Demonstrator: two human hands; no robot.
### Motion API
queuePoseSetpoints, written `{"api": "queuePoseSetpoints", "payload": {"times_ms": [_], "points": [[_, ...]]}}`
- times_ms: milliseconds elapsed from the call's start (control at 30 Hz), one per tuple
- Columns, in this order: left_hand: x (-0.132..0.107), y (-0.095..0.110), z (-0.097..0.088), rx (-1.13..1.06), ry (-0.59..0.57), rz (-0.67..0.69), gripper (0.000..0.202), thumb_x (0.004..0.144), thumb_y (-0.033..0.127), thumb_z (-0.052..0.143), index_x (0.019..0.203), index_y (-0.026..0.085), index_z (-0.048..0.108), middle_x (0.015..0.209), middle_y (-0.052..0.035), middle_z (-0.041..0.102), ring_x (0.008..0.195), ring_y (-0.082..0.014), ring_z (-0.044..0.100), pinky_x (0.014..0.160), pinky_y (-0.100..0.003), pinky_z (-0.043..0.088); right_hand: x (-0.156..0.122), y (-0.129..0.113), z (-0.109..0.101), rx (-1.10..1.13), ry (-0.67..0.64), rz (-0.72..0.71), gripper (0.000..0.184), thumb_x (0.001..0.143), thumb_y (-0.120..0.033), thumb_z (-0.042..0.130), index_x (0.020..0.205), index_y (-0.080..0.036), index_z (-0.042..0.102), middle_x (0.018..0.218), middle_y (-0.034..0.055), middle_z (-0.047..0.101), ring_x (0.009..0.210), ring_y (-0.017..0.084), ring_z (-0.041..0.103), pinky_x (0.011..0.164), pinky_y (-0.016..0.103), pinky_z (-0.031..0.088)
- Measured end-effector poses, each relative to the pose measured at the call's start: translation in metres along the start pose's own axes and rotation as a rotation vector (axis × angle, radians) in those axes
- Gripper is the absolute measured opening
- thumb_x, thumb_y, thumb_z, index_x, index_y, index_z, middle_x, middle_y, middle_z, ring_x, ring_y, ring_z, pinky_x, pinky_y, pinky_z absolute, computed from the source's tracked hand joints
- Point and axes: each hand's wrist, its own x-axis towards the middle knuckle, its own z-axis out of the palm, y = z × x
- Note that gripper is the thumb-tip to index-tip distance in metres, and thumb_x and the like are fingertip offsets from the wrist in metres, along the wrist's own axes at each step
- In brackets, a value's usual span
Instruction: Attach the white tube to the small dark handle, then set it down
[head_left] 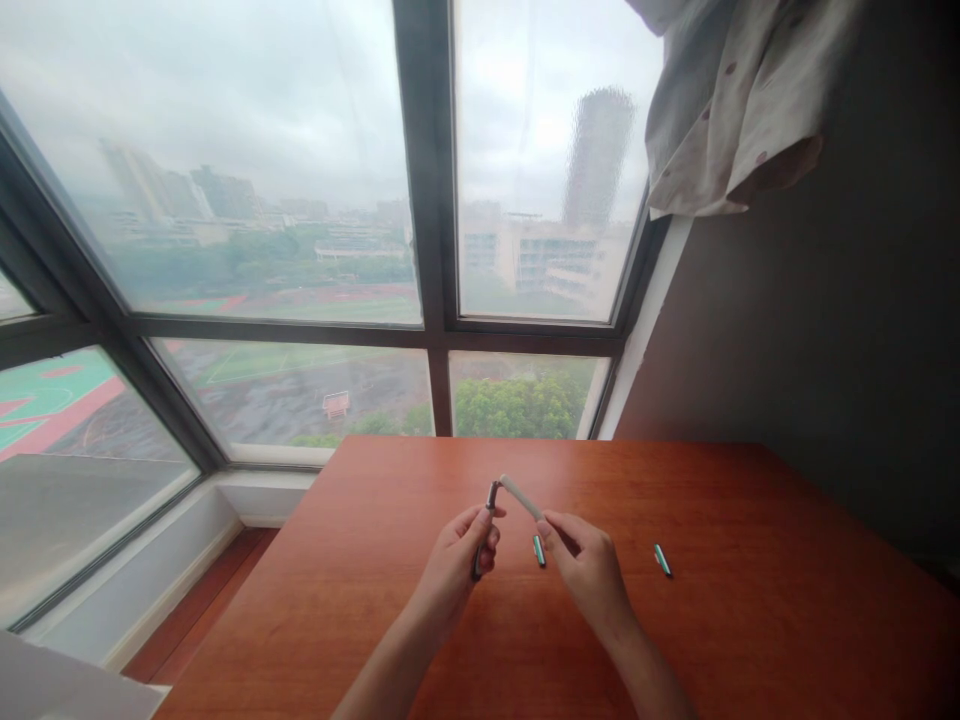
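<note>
My left hand is closed around a dark, slim rod-like piece that it holds upright over the reddish wooden table. My right hand pinches a pale stick-like piece that slants up to the left and meets the top of the dark piece. Between my two hands a small green and silver cylinder lies on the table. A second one like it lies to the right of my right hand.
The table stands in a corner, against a large window ahead and a dark wall on the right. A pale spotted cloth hangs at the upper right. A low white sill and floor lie to the left.
</note>
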Motion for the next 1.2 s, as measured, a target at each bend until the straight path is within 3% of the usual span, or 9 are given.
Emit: {"api": "queuePoseSetpoints", "payload": {"times_ms": [433,633,933,1200], "points": [[0.0012,-0.0016,-0.0015,0.008,-0.008,0.014,0.036,0.072,0.044,0.07,0.091,0.013,0.063,0.059,0.0049,0.046,0.045,-0.0039,0.034,0.044,-0.019,0.019,-0.0004,0.0043,0.0013,0.021,-0.022,0.014,0.036,0.092,-0.038,0.046,0.081,-0.015,0.07,0.069,0.0047,0.066,0.062,0.016,0.06,0.057,0.022,0.043],[0.0002,0.0015,-0.0017,-0.026,0.009,0.041,0.034,0.073,0.042,0.071,0.09,0.014,0.063,0.059,0.005,0.046,0.046,-0.0041,0.035,0.046,-0.019,0.021,-0.0001,0.0043,-0.0005,0.009,0.038,0.041,0.033,0.09,-0.037,0.047,0.083,-0.015,0.07,0.066,0.0034,0.065,0.061,0.016,0.059,0.057,0.022,0.041],[0.0001,0.0014,0.0001,-0.017,0.017,0.034,0.035,0.071,0.043,0.072,0.09,0.014,0.064,0.059,0.0046,0.047,0.047,-0.0048,0.036,0.046,-0.019,0.023,-0.0011,0.0042,0.003,0.06,-0.004,0.087,0.038,0.091,-0.041,0.047,0.073,-0.015,0.068,0.065,0.0038,0.064,0.057,0.015,0.057,0.053,0.021,0.039],[-0.0009,0.0014,0.0008,-0.016,0.015,0.037,0.034,0.072,0.042,0.072,0.091,0.015,0.064,0.059,0.0046,0.046,0.047,-0.0049,0.036,0.046,-0.019,0.023,-0.0016,0.0058,0.0033,0.058,0.002,0.087,0.036,0.09,-0.04,0.047,0.08,-0.014,0.07,0.063,0.0036,0.064,0.057,0.016,0.058,0.053,0.021,0.041]]}}
